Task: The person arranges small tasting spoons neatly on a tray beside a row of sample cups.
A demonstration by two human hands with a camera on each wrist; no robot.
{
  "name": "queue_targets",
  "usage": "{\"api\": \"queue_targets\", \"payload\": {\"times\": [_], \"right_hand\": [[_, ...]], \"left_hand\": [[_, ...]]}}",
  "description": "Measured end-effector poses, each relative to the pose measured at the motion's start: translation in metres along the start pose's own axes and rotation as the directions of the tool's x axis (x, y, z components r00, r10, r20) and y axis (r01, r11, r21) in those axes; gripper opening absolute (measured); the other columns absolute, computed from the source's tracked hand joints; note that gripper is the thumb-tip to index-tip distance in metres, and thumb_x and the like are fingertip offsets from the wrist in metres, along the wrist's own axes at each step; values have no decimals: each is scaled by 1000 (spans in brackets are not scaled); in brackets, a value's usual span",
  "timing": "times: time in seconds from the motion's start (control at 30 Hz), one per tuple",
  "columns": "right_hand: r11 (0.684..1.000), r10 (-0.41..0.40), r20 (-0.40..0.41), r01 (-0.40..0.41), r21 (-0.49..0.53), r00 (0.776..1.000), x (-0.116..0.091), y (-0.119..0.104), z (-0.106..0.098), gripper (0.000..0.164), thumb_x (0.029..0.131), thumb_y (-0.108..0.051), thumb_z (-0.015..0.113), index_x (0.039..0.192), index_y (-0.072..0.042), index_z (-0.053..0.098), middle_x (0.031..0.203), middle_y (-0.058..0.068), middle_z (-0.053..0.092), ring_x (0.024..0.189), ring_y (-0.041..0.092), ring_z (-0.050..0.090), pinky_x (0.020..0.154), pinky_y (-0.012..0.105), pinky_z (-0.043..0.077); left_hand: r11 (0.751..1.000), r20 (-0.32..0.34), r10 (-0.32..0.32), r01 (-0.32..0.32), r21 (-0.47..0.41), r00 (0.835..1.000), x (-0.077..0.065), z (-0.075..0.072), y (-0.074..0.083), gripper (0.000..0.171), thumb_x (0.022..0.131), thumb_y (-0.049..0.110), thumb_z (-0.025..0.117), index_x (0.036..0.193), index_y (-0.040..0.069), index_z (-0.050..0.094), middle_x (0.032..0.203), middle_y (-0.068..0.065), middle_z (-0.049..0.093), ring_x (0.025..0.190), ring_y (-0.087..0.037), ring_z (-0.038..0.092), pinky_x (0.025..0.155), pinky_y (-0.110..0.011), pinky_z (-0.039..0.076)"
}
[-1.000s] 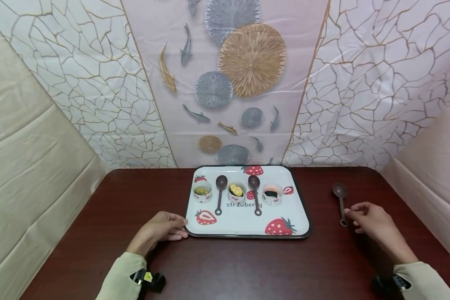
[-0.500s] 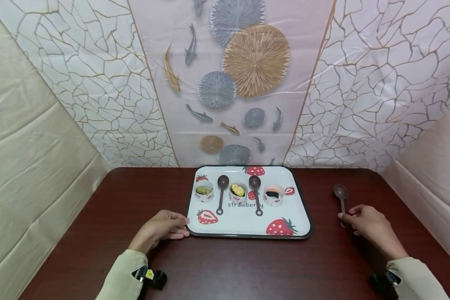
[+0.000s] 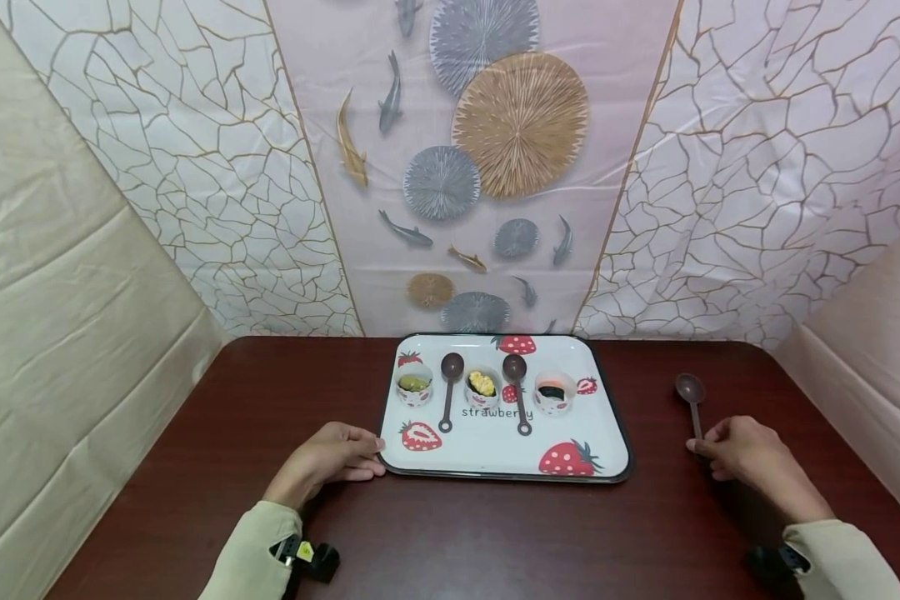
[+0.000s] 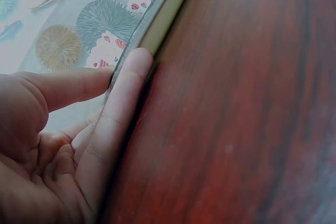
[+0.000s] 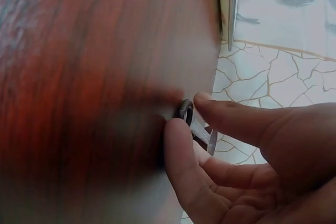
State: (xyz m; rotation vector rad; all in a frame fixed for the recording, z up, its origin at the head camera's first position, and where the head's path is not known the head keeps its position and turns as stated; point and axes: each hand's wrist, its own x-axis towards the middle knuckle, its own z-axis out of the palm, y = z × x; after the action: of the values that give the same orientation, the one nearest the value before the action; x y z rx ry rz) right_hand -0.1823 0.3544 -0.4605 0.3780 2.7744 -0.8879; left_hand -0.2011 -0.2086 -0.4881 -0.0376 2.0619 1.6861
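My left hand [image 3: 333, 458] grips the near left corner of a white strawberry-print tray [image 3: 465, 454]; in the left wrist view its thumb [image 4: 79, 87] lies on the rim and a finger stretches along the outer side. To the tray's right, my right hand [image 3: 750, 450] pinches the handle of a brown spoon [image 3: 690, 389], bowl pointing away, on or just above the table. The right wrist view shows the ringed handle end [image 5: 186, 109] between thumb and finger. On the tray are a cup of green food [image 3: 415, 392], one of yellow food [image 3: 482, 390] and one of orange and black food [image 3: 553, 393].
Two more brown spoons, the left spoon [image 3: 450, 383] and the right spoon [image 3: 517, 383], lie between the cups. The dark red table [image 3: 495, 533] ends at a patterned cloth backdrop [image 3: 465, 208]. Beige cloth walls [image 3: 67, 292] flank both sides.
My right thumb and fingers have come onto the spoon's handle, which they only stood beside a second ago. The left hand keeps its grip on the tray. The whole view has shifted slightly.
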Motion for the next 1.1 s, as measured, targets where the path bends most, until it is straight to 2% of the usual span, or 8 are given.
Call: {"api": "queue_targets", "payload": {"times": [0.2,0.37,0.5,0.6,0.73,0.9,1.1], "right_hand": [[999,1,21,-2,55,1000,2,0,1,22,100,-13,73,89,4,64,78,9,67,65,14,70,62,35,63],[983,-9,30,4,182,1000,3,2,4,23,101,-8,70,97,13,60,82,14,67,65,14,70,62,35,64],[947,-37,74,11,320,997,2,5,6,22,105,-3,61,105,18,56,85,7,68,69,12,69,66,32,65],[912,-50,103,4,410,993,2,7,5,22,108,0,53,112,22,53,86,-1,70,71,10,69,69,30,65],[860,-66,135,-12,511,989,1,9,2,28,110,1,49,122,26,46,90,-5,71,75,9,72,73,29,65],[805,-91,159,-21,593,983,0,11,-1,34,110,-1,49,131,26,43,95,-6,72,81,7,71,79,28,64],[758,-125,120,17,653,985,-4,13,-1,32,110,-2,49,131,23,45,96,-4,73,84,6,72,81,27,64]], "left_hand": [[1000,-2,1,-1,-4,1000,0,0,0,33,104,12,65,124,-14,63,85,-8,75,76,-12,76,72,-23,63],[1000,-8,-2,2,2,1000,-1,0,1,34,105,11,64,126,-15,63,88,-9,74,78,-13,76,73,-24,64],[1000,-7,-2,2,10,1000,-1,0,1,34,105,11,63,128,-14,63,90,-10,74,79,-14,77,73,-25,64],[1000,-6,0,0,9,1000,-1,1,0,34,105,11,62,128,-14,63,90,-10,74,79,-14,77,73,-25,64],[1000,-14,-3,4,5,1000,-1,1,0,34,105,10,62,128,-15,63,90,-10,74,78,-14,77,72,-24,64],[1000,-19,-7,7,6,1000,-2,2,2,33,105,9,62,128,-15,62,90,-11,74,78,-14,77,72,-24,64],[1000,-18,-4,4,12,1000,-3,2,2,33,105,10,62,127,-15,63,90,-11,74,78,-14,76,72,-24,64]]}}
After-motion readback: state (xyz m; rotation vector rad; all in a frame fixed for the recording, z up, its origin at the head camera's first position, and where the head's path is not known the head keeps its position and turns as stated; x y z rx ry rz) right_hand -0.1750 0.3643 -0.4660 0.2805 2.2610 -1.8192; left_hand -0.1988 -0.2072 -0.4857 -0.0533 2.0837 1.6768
